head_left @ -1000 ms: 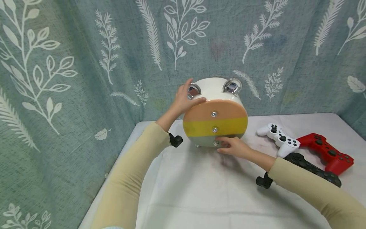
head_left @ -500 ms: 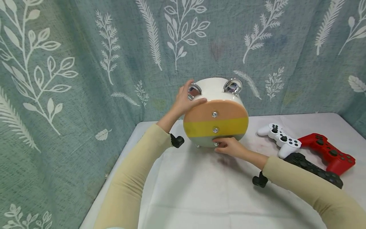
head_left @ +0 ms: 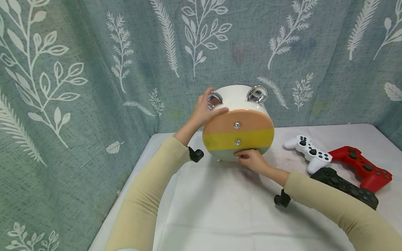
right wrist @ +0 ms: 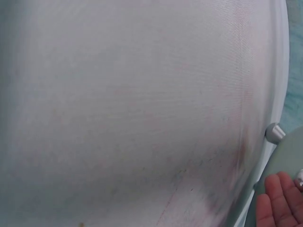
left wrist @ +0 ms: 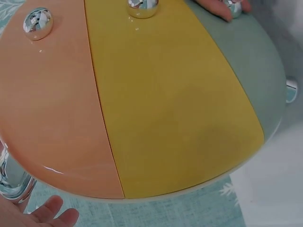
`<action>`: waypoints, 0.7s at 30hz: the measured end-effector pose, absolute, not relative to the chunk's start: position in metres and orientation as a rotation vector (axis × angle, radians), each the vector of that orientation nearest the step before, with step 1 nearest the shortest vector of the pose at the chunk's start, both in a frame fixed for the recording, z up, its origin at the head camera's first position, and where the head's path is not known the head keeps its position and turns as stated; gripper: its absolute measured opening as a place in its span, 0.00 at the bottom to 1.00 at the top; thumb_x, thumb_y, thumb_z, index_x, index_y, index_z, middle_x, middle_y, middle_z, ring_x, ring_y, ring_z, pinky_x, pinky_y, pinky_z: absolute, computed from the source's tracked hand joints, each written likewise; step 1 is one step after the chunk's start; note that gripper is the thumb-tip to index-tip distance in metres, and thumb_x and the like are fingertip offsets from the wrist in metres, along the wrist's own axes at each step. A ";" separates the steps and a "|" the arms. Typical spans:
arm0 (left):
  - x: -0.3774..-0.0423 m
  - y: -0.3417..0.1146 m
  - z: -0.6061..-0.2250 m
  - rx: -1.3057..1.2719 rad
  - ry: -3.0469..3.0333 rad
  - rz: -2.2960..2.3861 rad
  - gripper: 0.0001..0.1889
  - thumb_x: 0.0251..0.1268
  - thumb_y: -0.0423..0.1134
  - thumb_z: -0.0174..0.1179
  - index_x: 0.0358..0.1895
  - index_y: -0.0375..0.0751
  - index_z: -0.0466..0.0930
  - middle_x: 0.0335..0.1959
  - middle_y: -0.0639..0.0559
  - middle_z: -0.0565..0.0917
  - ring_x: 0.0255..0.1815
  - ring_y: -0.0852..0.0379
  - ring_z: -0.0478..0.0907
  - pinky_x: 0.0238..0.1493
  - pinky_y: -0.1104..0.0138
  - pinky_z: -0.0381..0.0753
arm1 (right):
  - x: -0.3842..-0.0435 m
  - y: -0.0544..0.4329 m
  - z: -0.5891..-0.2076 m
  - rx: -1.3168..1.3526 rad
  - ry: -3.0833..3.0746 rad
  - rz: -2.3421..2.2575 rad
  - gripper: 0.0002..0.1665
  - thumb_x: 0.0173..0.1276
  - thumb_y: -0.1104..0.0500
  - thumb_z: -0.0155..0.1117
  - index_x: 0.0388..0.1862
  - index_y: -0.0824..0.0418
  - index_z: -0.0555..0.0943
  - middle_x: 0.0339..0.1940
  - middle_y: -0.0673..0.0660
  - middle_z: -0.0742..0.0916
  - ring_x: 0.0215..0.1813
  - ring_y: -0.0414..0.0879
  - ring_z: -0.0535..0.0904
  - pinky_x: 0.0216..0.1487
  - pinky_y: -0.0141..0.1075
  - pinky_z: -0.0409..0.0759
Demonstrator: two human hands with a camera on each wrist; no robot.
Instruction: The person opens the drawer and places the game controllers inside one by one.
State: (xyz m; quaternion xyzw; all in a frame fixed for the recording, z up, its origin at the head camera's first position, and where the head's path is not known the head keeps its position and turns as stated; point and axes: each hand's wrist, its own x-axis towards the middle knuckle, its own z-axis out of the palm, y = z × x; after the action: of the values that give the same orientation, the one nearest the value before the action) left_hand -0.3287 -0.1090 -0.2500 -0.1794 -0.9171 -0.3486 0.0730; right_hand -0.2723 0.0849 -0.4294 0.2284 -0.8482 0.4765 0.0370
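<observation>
A round drawer box (head_left: 238,118) shaped like an alarm clock stands on the table, its front striped orange, yellow and grey-green. My left hand (head_left: 204,108) grips its upper left, thumb on the top front edge and fingers around the left chrome ring (head_left: 215,100). In the left wrist view, some of those fingers (left wrist: 49,210) hang just off the box. My right hand (head_left: 253,161) pinches the small silver knob (head_left: 238,157) on the bottom grey-green drawer (head_left: 224,154), partly covering it. The two upper knobs stay uncovered. All drawers look flush.
To the right lie a white game controller (head_left: 309,151), a red one (head_left: 361,167) and a black one (head_left: 345,186), close together. The right sleeve passes near the black controller. A leaf-patterned curtain (head_left: 141,62) hangs behind the white-covered table (head_left: 213,205).
My right hand has moved slightly left and its fingers have closed around the bottom knob. The left hand keeps its place on the box.
</observation>
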 end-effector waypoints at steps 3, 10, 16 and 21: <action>-0.329 -0.109 -0.251 -0.540 -2.752 -1.044 0.47 0.51 0.59 0.63 0.71 0.60 0.44 0.69 0.45 0.52 0.67 0.46 0.56 0.59 0.47 0.63 | -0.272 0.084 -0.429 0.672 -2.601 1.500 0.11 0.61 0.64 0.62 0.41 0.68 0.84 0.37 0.61 0.86 0.39 0.51 0.82 0.37 0.34 0.79; -0.330 -0.108 -0.252 -0.521 -2.763 -1.022 0.47 0.50 0.61 0.63 0.71 0.63 0.44 0.69 0.45 0.53 0.66 0.43 0.58 0.58 0.46 0.64 | -0.271 0.083 -0.426 0.644 -2.623 1.494 0.10 0.61 0.64 0.62 0.40 0.68 0.84 0.36 0.61 0.86 0.37 0.49 0.82 0.36 0.34 0.79; -0.330 -0.108 -0.253 -0.522 -2.764 -1.006 0.47 0.50 0.61 0.63 0.71 0.62 0.44 0.69 0.44 0.53 0.66 0.42 0.57 0.58 0.46 0.64 | -0.269 0.084 -0.426 0.631 -2.634 1.462 0.10 0.61 0.64 0.62 0.39 0.67 0.84 0.35 0.60 0.87 0.36 0.47 0.81 0.35 0.32 0.78; -0.329 -0.108 -0.252 -0.512 -2.766 -0.998 0.47 0.50 0.61 0.62 0.71 0.64 0.44 0.69 0.44 0.53 0.66 0.42 0.58 0.57 0.46 0.64 | -0.265 0.084 -0.428 0.638 -2.643 1.448 0.10 0.61 0.63 0.63 0.40 0.65 0.85 0.35 0.59 0.87 0.36 0.46 0.81 0.35 0.32 0.78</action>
State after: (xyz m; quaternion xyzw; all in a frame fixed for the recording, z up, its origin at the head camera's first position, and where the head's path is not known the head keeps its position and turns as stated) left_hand -0.3294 -0.1084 -0.2523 -0.1709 -0.9238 -0.3334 0.0784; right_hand -0.2653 0.0839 -0.4276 0.2071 -0.8576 0.4698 0.0308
